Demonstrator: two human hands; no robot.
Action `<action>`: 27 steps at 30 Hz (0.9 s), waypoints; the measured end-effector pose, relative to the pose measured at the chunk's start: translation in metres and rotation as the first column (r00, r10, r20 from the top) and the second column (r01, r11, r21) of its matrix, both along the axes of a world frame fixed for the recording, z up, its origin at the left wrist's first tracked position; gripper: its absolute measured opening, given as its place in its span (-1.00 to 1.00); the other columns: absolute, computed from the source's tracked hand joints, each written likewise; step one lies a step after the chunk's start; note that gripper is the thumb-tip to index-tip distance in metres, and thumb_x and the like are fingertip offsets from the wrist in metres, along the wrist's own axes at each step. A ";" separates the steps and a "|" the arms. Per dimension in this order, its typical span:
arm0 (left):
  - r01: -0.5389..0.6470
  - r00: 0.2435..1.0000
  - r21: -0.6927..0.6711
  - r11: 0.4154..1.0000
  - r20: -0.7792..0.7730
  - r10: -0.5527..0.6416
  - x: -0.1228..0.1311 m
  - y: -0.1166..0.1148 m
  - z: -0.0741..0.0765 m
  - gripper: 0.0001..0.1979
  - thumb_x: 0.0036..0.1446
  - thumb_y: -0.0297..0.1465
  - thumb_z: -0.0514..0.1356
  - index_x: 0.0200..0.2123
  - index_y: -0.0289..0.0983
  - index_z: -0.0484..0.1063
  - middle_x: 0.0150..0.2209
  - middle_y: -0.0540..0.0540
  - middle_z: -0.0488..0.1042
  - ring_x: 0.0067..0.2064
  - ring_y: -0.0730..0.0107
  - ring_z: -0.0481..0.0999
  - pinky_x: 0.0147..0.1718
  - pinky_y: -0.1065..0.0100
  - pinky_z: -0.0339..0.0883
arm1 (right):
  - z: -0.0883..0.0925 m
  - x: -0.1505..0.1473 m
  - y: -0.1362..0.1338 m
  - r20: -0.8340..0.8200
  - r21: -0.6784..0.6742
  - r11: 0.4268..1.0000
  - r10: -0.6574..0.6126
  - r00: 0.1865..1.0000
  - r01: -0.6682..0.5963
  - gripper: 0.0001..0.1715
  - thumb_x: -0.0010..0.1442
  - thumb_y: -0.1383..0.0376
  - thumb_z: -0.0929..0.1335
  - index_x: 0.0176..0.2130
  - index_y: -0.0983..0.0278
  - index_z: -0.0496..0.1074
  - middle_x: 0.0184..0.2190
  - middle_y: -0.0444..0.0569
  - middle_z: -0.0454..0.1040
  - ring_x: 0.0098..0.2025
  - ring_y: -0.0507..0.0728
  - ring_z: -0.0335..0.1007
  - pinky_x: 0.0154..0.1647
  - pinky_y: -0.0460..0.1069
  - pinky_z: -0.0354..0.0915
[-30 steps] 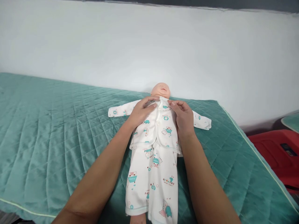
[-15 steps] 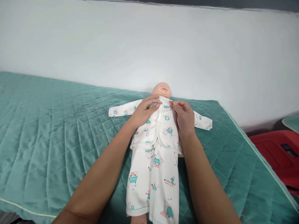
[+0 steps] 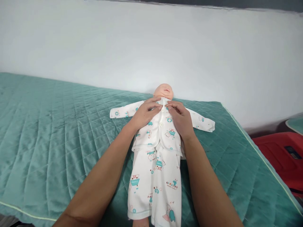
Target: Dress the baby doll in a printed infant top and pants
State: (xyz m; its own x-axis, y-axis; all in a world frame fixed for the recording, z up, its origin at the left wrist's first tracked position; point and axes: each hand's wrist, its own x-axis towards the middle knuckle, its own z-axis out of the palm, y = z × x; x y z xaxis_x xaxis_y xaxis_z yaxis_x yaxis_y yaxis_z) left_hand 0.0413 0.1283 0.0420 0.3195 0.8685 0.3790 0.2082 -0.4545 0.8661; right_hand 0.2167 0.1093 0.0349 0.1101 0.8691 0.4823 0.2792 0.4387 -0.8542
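Note:
A baby doll [image 3: 163, 90] lies on its back on a teal quilted mat [image 3: 59, 126], dressed in a white printed shirt [image 3: 161, 127] and matching trousers [image 3: 153, 186]. My left hand [image 3: 144, 113] rests on the doll's chest, its fingers pinching the left edge of the shirt near the collar. My right hand [image 3: 180, 119] grips the right edge of the shirt just below the neck. The fingertips of both hands almost meet at the top of the shirt's front opening. A white button [image 3: 161, 124] shows below them.
The mat covers a bed against a white wall [image 3: 151, 47]. A red object [image 3: 281, 157] sits off the bed's right edge. A second teal surface [image 3: 295, 123] shows at far right. The doll's sleeves spread out to both sides.
My right hand has slid left toward the middle of the shirt, closing the gap to my left hand at the collar. The doll has stayed put.

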 end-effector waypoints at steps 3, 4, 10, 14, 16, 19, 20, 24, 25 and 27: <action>-0.010 1.000 -0.019 1.000 0.015 0.010 0.000 0.001 -0.001 -0.84 0.25 -0.30 0.20 -0.22 -0.19 0.57 0.28 -0.11 0.38 0.33 0.20 0.31 0.31 0.14 0.13 | 0.000 0.001 0.000 0.034 0.019 1.000 0.014 0.999 -0.014 -0.83 0.22 0.31 0.34 -0.30 0.14 0.57 -0.07 -0.09 0.56 0.07 0.15 0.42 0.24 0.16 0.24; -0.010 1.000 -0.019 1.000 0.017 0.010 0.000 0.002 -0.003 -0.84 0.24 -0.31 0.21 -0.20 -0.20 0.56 0.28 -0.12 0.38 0.33 0.20 0.31 0.32 0.14 0.11 | -0.001 0.001 0.000 0.042 0.022 1.000 0.022 0.999 -0.023 -0.82 0.23 0.31 0.34 -0.29 0.13 0.57 -0.05 -0.10 0.56 0.08 0.15 0.42 0.26 0.17 0.22; 0.042 0.999 0.070 0.997 0.019 -0.043 0.000 0.006 -0.006 -0.65 0.28 -0.29 0.17 0.12 -0.16 0.40 0.32 -0.14 0.33 0.37 0.21 0.26 0.34 0.12 0.11 | -0.001 0.002 0.002 0.062 0.017 0.998 0.066 0.996 -0.068 -0.80 0.24 0.28 0.35 -0.27 0.06 0.61 -0.01 -0.18 0.57 0.11 0.16 0.42 0.32 0.21 0.16; 0.077 0.994 0.132 0.988 -0.092 -0.065 0.002 0.003 -0.002 -0.61 0.38 -0.27 0.01 0.21 -0.13 0.37 0.33 -0.10 0.32 0.39 0.25 0.22 0.38 0.11 0.05 | 0.000 0.000 0.000 0.050 0.012 0.998 0.056 0.997 -0.057 -0.80 0.23 0.30 0.35 -0.26 0.08 0.59 -0.02 -0.16 0.57 0.12 0.15 0.41 0.32 0.20 0.16; 0.061 0.992 0.149 0.987 -0.114 -0.044 0.002 0.002 -0.001 -0.60 0.40 -0.26 -0.03 0.21 -0.14 0.38 0.30 -0.11 0.36 0.36 0.26 0.27 0.37 0.11 0.07 | 0.000 -0.001 -0.002 0.034 -0.008 1.000 0.028 0.999 -0.027 -0.81 0.22 0.29 0.35 -0.20 0.09 0.57 0.00 -0.13 0.56 0.13 0.16 0.39 0.31 0.19 0.19; 0.029 0.992 0.162 0.986 -0.125 -0.009 0.002 0.002 -0.001 -0.59 0.40 -0.26 -0.03 0.21 -0.14 0.38 0.29 -0.11 0.38 0.34 0.25 0.29 0.36 0.10 0.09 | -0.001 0.000 -0.002 0.043 -0.055 0.998 -0.011 0.999 0.013 -0.76 0.23 0.24 0.35 -0.11 0.10 0.56 0.05 -0.09 0.53 0.16 0.17 0.35 0.30 0.19 0.19; 0.024 0.992 0.169 0.985 -0.128 -0.002 0.002 0.003 -0.002 -0.60 0.39 -0.26 -0.03 0.20 -0.15 0.39 0.29 -0.11 0.38 0.33 0.25 0.30 0.35 0.10 0.09 | -0.001 0.000 -0.001 0.058 -0.061 0.998 -0.010 0.998 0.013 -0.75 0.24 0.23 0.35 -0.09 0.10 0.56 0.07 -0.09 0.52 0.18 0.17 0.33 0.32 0.19 0.17; 0.028 0.991 0.202 0.979 -0.131 -0.002 0.003 0.003 -0.002 -0.62 0.39 -0.30 -0.03 0.14 -0.14 0.44 0.25 -0.08 0.42 0.33 0.28 0.30 0.36 0.11 0.07 | -0.004 0.003 0.005 0.147 -0.054 0.998 0.043 0.988 -0.035 -0.69 0.29 0.19 0.31 -0.03 0.09 0.56 0.14 -0.11 0.49 0.26 0.17 0.27 0.40 0.22 0.05; 0.027 0.992 0.205 0.978 -0.127 0.000 0.004 0.003 -0.002 -0.63 0.39 -0.32 -0.04 0.12 -0.14 0.46 0.25 -0.07 0.43 0.33 0.29 0.30 0.36 0.11 0.07 | -0.004 0.004 0.007 0.164 -0.052 0.997 0.057 0.985 -0.049 -0.68 0.30 0.17 0.30 -0.01 0.08 0.56 0.16 -0.12 0.49 0.28 0.16 0.26 0.42 0.22 0.02; 0.021 0.993 0.206 0.978 -0.122 0.005 0.004 0.004 -0.002 -0.64 0.38 -0.33 -0.03 0.08 -0.14 0.48 0.24 -0.05 0.45 0.32 0.31 0.31 0.36 0.13 0.09 | -0.007 0.006 0.010 0.183 -0.048 0.997 0.071 0.981 -0.063 -0.66 0.32 0.13 0.30 0.02 0.05 0.54 0.19 -0.14 0.47 0.30 0.16 0.24 0.43 0.23 0.00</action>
State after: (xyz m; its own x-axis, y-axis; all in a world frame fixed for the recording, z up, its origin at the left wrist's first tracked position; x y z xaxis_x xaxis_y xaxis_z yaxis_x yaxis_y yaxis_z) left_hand 0.0456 0.1321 0.0397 0.3805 0.7726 0.5082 0.3016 -0.6231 0.7216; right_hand 0.2230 0.1191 0.0279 -0.0366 0.8912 0.4521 0.4048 0.4269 -0.8087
